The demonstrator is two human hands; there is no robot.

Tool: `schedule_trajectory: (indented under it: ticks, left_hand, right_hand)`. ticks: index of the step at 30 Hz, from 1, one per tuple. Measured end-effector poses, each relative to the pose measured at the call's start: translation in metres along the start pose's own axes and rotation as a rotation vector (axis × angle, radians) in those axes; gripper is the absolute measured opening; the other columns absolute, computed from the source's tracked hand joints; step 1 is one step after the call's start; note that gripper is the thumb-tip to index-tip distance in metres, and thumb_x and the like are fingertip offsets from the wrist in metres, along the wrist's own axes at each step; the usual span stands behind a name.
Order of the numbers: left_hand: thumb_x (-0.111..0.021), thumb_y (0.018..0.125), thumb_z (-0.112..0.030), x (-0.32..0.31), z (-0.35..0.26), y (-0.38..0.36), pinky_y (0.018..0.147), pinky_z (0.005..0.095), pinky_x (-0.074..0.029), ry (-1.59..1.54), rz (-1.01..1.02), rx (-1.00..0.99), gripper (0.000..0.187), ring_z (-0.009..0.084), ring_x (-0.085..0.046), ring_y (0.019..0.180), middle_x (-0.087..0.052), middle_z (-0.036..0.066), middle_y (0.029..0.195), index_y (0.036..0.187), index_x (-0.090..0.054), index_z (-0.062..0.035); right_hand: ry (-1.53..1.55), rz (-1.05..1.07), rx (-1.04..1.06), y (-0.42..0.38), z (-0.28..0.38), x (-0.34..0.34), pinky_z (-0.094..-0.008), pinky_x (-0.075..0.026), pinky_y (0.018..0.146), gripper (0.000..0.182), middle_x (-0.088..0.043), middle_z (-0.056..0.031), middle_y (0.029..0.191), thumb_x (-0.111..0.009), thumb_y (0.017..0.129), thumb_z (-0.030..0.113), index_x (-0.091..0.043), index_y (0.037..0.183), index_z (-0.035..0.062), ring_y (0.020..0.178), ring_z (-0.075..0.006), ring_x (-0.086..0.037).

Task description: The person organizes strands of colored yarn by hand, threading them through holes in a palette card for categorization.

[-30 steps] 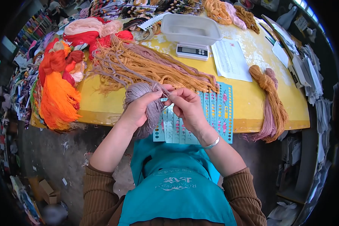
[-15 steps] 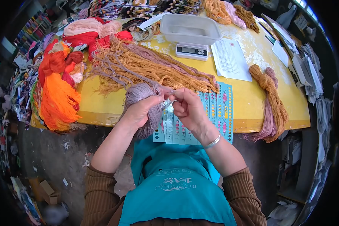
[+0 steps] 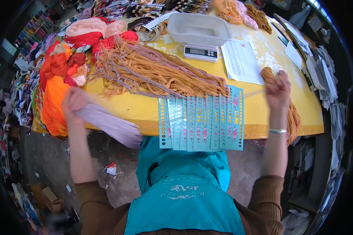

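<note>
Over the left front edge of the table, my left hand [image 3: 73, 102] is closed around one end of a grey-lilac yarn bundle [image 3: 111, 124], which slants down to the right, blurred by motion. My right hand [image 3: 278, 89] is closed at the right, in front of a tan and pink yarn hank [image 3: 294, 117]; thin grey strands stretch leftward from it. Teal cards with rows of holes [image 3: 200, 133] overlap at the front edge between my hands. Long ochre and mauve yarn [image 3: 157, 72] lies behind them.
A clear plastic tub [image 3: 200, 29] rests on a white digital scale [image 3: 201, 53], beside a printed sheet [image 3: 242, 60]. Orange yarn [image 3: 53, 105] and red yarn [image 3: 84, 38] pile up at the left. More skeins line the back of the yellow table [image 3: 121, 111].
My hands have moved from close together at the centre to far apart, left and right. The grey-lilac bundle has swung left with my left hand and is stretched out lengthwise.
</note>
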State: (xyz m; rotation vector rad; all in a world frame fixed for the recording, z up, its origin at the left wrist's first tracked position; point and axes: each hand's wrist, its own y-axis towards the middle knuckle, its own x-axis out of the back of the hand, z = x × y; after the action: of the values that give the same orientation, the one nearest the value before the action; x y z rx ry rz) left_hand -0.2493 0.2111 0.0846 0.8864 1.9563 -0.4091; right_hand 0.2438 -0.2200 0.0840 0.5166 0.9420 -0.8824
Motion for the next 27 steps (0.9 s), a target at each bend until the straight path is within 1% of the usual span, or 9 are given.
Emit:
schedule_trajectory:
  ticks: [1, 4, 8, 10, 11, 13, 18, 25, 27]
  left_hand:
    - [-0.045, 0.101, -0.019, 0.026, -0.031, -0.004, 0.041, 0.0183, -0.028, -0.080, -0.010, -0.066, 0.025, 0.0011, -0.030, 0.040, -0.027, -0.009, 0.048, 0.085, -0.060, -0.0058]
    - [-0.045, 0.100, -0.019, 0.062, -0.090, -0.019, 0.044, 0.0176, -0.030, 0.009, 0.005, -0.241, 0.025, 0.0007, -0.032, 0.043, -0.031, -0.009, 0.051, 0.103, -0.063, -0.0015]
    - [-0.047, 0.099, -0.016, -0.017, -0.025, -0.004, 0.046, 0.0181, -0.033, -0.016, 0.168, -0.141, 0.037, 0.0011, -0.035, 0.047, -0.035, -0.008, 0.057, 0.131, -0.052, 0.0007]
    - [-0.048, 0.097, -0.013, -0.044, 0.038, 0.018, 0.045, 0.0184, -0.032, 0.499, -0.524, -0.295, 0.040, 0.0014, -0.034, 0.047, -0.032, -0.009, 0.056, 0.135, -0.048, 0.0000]
    - [-0.052, 0.095, -0.014, -0.053, 0.067, 0.026, 0.043, 0.0184, -0.031, 0.086, 0.217, 0.135, 0.039, 0.0016, -0.034, 0.046, -0.033, -0.009, 0.056, 0.132, -0.051, -0.0003]
    - [-0.060, 0.092, -0.018, -0.074, 0.132, 0.029, 0.041, 0.0181, -0.027, 0.311, -0.047, 0.234, 0.033, 0.0022, -0.033, 0.046, -0.033, -0.008, 0.055, 0.120, -0.060, -0.0009]
    - [-0.069, 0.086, -0.021, -0.095, 0.237, 0.028, 0.045, 0.0187, -0.034, 0.475, 0.120, 0.675, 0.033, 0.0042, -0.044, 0.050, -0.052, -0.005, 0.068, 0.112, -0.061, -0.0030]
    - [-0.066, 0.089, -0.022, -0.095, 0.279, 0.033, 0.048, 0.0203, -0.038, 0.609, 0.186, 0.710, 0.018, 0.0050, -0.047, 0.053, -0.057, -0.001, 0.076, 0.098, -0.058, -0.0075]
    - [-0.064, 0.091, -0.023, -0.092, 0.283, 0.036, 0.050, 0.0206, -0.038, 0.677, 0.120, 0.700, 0.016, 0.0048, -0.047, 0.054, -0.058, 0.000, 0.080, 0.093, -0.056, -0.0093]
  right_hand:
    - [-0.023, 0.065, -0.076, 0.020, 0.058, 0.049, -0.0236, -0.026, 0.045, 0.022, -0.037, 0.0043, 0.059, -0.058, 0.089, 0.011, -0.050, 0.068, 0.0103, 0.051, -0.0085, -0.030]
    - [-0.387, -0.434, 0.625, 0.031, 0.213, 0.128, -0.0232, -0.018, 0.038, 0.023, -0.048, 0.0022, 0.061, -0.061, 0.089, 0.014, -0.054, 0.069, 0.0082, 0.043, -0.0061, -0.025]
    - [-0.762, -0.345, 0.845, -0.011, 0.172, 0.017, -0.0193, -0.021, 0.042, 0.021, -0.067, -0.0037, 0.083, -0.058, 0.094, 0.012, -0.065, 0.109, -0.0003, 0.048, -0.0031, -0.028]
    - [-0.967, -0.236, 0.627, -0.023, 0.099, -0.019, -0.0158, -0.025, 0.045, 0.028, -0.068, -0.0021, 0.095, -0.055, 0.095, 0.008, -0.061, 0.121, -0.0003, 0.053, -0.0005, -0.033]
    - [-0.990, -0.145, 0.483, -0.023, 0.061, -0.023, -0.0160, -0.026, 0.046, 0.030, -0.067, 0.0008, 0.091, -0.053, 0.095, 0.009, -0.060, 0.123, 0.0011, 0.054, 0.0002, -0.033]
    - [-1.255, 0.096, 0.141, -0.040, -0.010, -0.045, -0.0158, -0.027, 0.047, 0.021, -0.068, 0.0009, 0.087, -0.052, 0.091, 0.006, -0.060, 0.111, 0.0062, 0.055, 0.0006, -0.035]
    - [-1.038, 0.521, -0.390, -0.070, -0.120, -0.054, -0.0194, -0.035, 0.057, 0.026, -0.068, -0.0032, 0.085, -0.053, 0.094, 0.008, -0.045, 0.118, 0.0097, 0.065, -0.0030, -0.046]
    - [-0.956, 0.496, -0.484, -0.075, -0.155, -0.044, -0.0184, -0.035, 0.055, 0.035, -0.065, -0.0029, 0.083, -0.057, 0.093, 0.007, -0.045, 0.125, 0.0075, 0.063, -0.0020, -0.045]
    - [-1.031, 0.459, -0.264, -0.072, -0.166, -0.034, -0.0201, -0.040, 0.058, 0.025, -0.064, -0.0018, 0.080, -0.061, 0.090, 0.007, -0.057, 0.114, 0.0036, 0.065, -0.0030, -0.049]
